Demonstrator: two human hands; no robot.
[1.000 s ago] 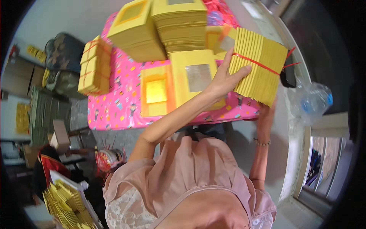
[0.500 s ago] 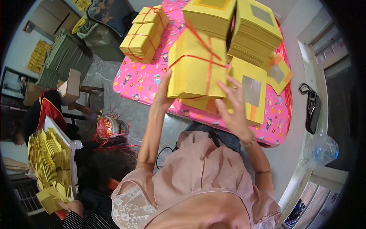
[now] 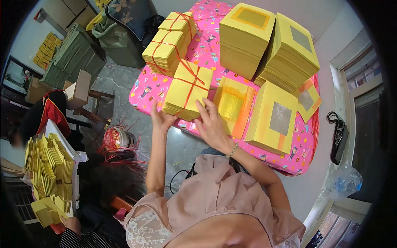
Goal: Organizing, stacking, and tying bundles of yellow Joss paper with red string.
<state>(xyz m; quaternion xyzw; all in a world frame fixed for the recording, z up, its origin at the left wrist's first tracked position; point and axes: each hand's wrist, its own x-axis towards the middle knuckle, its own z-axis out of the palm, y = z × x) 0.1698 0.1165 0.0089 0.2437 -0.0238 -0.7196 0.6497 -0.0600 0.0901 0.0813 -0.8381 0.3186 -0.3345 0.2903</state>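
A yellow paper bundle [image 3: 194,80], tied crosswise with red plastic string, rests at the pink table's near left. My left hand [image 3: 162,120] is at its lower left corner, fingers stretched out and the thumb close to the bottom edge. Against its right side lie the spread fingertips of my right hand [image 3: 213,126]. Just right of that hand is a yellow sheet with an orange strip and a shiny gold square [image 3: 229,105]. Farther right stands a yellow paper stack with a silver square [image 3: 275,113].
More tied yellow bundles [image 3: 165,47] sit behind at the left. Two tall yellow stacks [image 3: 244,45] stand at the back right of the pink patterned tablecloth [image 3: 142,89]. A white bucket [image 3: 120,138] with red string is on the floor. At lower left, another person's hand [image 3: 72,225] touches folded yellow paper.
The tied bundle has moved left and away from me, off the gold-square sheet and onto the tablecloth beside the other bundles. Both hands went with it, and their fingers have loosened.
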